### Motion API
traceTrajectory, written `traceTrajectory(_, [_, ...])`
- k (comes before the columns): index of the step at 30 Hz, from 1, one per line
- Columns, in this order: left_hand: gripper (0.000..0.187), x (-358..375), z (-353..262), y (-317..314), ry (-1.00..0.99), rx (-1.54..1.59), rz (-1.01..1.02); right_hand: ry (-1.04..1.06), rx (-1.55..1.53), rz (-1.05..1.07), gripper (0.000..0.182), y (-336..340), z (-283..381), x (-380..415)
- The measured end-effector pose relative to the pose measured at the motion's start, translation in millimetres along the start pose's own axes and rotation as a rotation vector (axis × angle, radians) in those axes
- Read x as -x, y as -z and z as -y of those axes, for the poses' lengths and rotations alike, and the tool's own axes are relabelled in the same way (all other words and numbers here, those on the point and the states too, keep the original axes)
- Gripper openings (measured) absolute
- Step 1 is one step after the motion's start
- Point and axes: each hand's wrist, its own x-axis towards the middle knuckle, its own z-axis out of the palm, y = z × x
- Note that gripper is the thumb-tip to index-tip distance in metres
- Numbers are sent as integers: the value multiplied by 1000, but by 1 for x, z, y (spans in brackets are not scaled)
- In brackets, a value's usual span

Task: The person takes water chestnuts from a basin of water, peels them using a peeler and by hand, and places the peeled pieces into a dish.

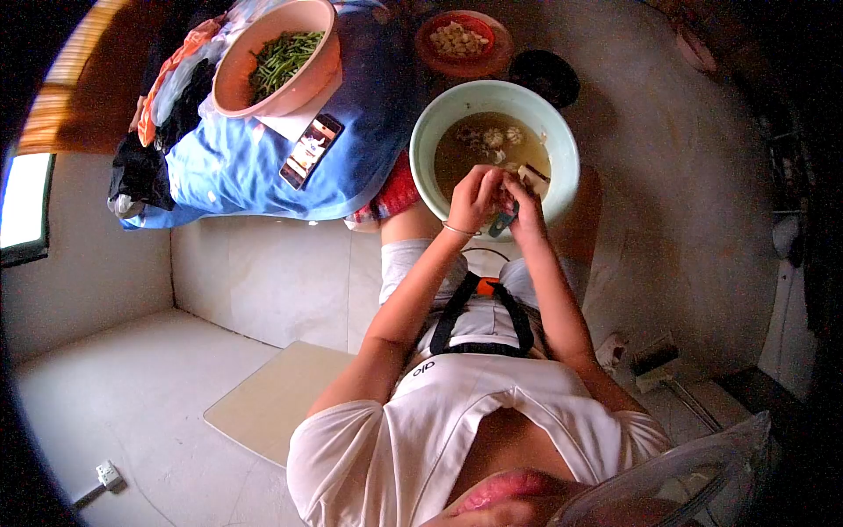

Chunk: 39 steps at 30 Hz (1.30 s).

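While left hand (474, 198) curls its fingers above one basin (425, 132), right hand (524, 209) grips one green-handled tool (500, 223).

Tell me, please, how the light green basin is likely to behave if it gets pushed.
The light green basin would probably feel heavy, since it holds a pool of murky water. Pushed quickly, it would likely slosh, as no lid covers the liquid. Its smooth wall looks like plastic, so it may flex slightly.

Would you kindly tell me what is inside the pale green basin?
The basin holds cloudy brownish water with pale, rounded pieces in it. Whatever lies beneath the left hand and right hand is covered and cannot be seen.
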Motion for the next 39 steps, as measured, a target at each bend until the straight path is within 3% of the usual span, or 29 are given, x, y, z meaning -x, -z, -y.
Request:
traceTrajectory(4, [26,-7,15,0,-2,47,-118,12,168,120,16,-14,13,7])
traceTrajectory(11, [27,-10,32,-3,320,545,-173,-3,228,152,16,-16,13,8])
traceTrajectory(16, [27,-13,26,9,574,914,-131,35,104,233,17,-8,10,3])
traceTrajectory(21, [25,-11,14,13,527,747,-103,53,299,119,19,-8,14,2])
traceTrajectory(23, [17,-10,16,15,572,677,33,49,428,-13,19,-7,12,1])
traceTrajectory(26, [17,-9,20,13,529,657,59,72,437,-60,18,-2,9,-5])
traceTrajectory(36, [19,-8,35,9,564,660,60,104,525,-61,24,4,6,-8])
traceTrajectory(39, [20,-8,40,11,497,516,117,107,542,-47,30,5,6,-9])
